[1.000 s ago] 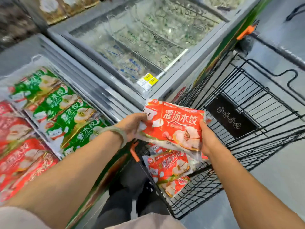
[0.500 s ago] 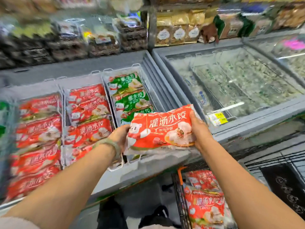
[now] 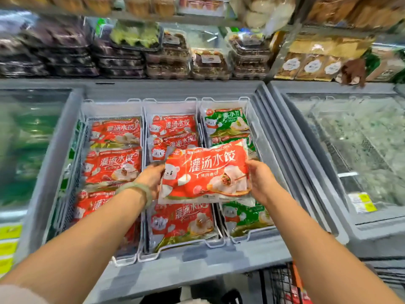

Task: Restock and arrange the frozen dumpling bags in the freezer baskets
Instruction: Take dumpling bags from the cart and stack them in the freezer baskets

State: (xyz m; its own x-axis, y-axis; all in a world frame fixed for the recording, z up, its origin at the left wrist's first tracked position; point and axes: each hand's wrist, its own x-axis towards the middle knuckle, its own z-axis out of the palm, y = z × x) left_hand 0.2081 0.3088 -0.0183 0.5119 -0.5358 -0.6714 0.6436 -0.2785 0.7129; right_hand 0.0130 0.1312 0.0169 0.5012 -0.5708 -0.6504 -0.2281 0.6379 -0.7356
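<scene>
hidden: red bag [image 3: 206, 174] covers middle basket [image 3: 171, 104] contents behind it | cut off: cart [image 3: 282, 284], bottom edge | blurred: freezer lid [image 3: 28, 145], frame left | unreadable: yellow price tags [image 3: 362, 202]

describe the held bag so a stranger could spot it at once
Find the open chest freezer with three white baskets. Over the middle basket and right basket is a red bag, its ends held by the left hand and right hand. Only it is raised above the others.

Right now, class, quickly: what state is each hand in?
Left hand: grips the left edge of the red dumpling bag.
Right hand: grips the same bag's right edge.
</scene>
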